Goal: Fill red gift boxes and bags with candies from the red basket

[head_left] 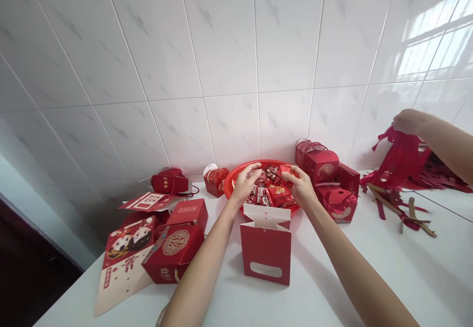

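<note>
A red plastic basin [231, 175] by the wall holds many wrapped candies [275, 191]. My left hand [244, 185] is over its left side, fingers apart, with nothing plainly held. At the right side of the basin, my right hand [303, 188] pinches a small red candy packet [287, 170] between thumb and fingers. Between my forearms stands a red paper gift box [266, 253], upright, its top flaps open and a pale oval window low on its front. Neither hand touches this box.
Red gift boxes [177, 248] and a flat printed card bag [127, 263] lie at left. A small heart-decorated box [216, 180] stands near the wall. More red boxes [323, 167] sit right of the basin. Another person's hand [408, 121] lifts red ribbon strips [397, 154] at far right.
</note>
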`<action>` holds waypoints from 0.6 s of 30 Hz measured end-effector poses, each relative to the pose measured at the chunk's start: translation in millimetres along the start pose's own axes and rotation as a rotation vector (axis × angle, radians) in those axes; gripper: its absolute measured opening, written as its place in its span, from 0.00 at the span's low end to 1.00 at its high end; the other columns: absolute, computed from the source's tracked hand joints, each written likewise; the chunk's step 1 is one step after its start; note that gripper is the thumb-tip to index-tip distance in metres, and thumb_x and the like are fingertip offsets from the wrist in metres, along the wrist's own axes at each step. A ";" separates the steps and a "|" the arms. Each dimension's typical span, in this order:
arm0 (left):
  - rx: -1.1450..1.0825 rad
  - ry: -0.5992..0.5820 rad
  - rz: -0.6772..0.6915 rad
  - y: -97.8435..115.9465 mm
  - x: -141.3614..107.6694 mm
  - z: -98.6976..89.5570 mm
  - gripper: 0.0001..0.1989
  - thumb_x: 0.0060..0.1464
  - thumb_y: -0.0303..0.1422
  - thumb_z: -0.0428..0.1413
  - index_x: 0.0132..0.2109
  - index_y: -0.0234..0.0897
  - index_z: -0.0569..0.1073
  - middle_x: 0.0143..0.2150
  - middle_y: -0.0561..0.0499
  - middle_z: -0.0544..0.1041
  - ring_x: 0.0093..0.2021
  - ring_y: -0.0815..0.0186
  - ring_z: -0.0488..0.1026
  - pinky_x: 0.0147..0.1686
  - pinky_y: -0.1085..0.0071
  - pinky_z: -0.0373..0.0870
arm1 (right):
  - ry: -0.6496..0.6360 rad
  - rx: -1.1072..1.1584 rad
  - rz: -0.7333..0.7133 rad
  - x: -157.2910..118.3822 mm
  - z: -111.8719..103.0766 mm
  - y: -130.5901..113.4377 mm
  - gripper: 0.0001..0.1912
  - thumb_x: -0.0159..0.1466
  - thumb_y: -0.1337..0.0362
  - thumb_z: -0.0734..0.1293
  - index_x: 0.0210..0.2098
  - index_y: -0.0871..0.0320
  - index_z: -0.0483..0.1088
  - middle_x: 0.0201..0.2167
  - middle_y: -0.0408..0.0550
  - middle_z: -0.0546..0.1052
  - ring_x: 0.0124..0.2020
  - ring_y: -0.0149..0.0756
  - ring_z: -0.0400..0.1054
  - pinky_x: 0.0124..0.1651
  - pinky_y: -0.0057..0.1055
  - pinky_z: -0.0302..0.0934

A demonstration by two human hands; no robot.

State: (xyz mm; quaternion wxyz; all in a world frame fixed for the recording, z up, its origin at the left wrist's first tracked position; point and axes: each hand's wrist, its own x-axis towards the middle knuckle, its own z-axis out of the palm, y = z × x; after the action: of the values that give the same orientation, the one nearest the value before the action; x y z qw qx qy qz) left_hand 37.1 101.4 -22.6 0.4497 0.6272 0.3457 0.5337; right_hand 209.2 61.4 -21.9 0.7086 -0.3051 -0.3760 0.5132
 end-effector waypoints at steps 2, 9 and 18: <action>-0.013 -0.040 -0.002 19.7 -12.4 -8.5 0.21 0.53 0.46 0.60 0.48 0.36 0.75 0.50 0.44 0.80 0.44 0.60 0.78 0.50 0.62 0.73 | -0.022 -0.026 -0.010 -3.5 0.7 -15.8 0.20 0.40 0.60 0.80 0.31 0.56 0.73 0.28 0.43 0.79 0.30 0.35 0.72 0.35 0.32 0.68; 0.235 -0.312 0.072 75.7 -82.5 -30.2 0.12 0.54 0.42 0.61 0.34 0.37 0.81 0.49 0.44 0.80 0.52 0.55 0.75 0.51 0.63 0.72 | -0.227 -0.269 -0.097 -42.0 11.4 -79.3 0.17 0.50 0.58 0.78 0.36 0.55 0.75 0.31 0.44 0.78 0.32 0.36 0.73 0.32 0.30 0.68; 0.385 -0.330 -0.025 57.2 -98.3 -22.3 0.12 0.52 0.38 0.63 0.43 0.39 0.83 0.43 0.47 0.82 0.47 0.57 0.77 0.45 0.66 0.74 | -0.434 -0.630 -0.191 -88.1 27.9 -101.6 0.09 0.57 0.62 0.74 0.37 0.56 0.75 0.33 0.46 0.78 0.32 0.37 0.71 0.32 0.30 0.66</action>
State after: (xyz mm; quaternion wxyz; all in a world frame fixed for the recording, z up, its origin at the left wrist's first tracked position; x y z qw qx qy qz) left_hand -6.2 -4.5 -3.9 0.3788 0.7756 0.3706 0.3428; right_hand 219.4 -50.7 56.7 0.5288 -0.3556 -0.6829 0.3572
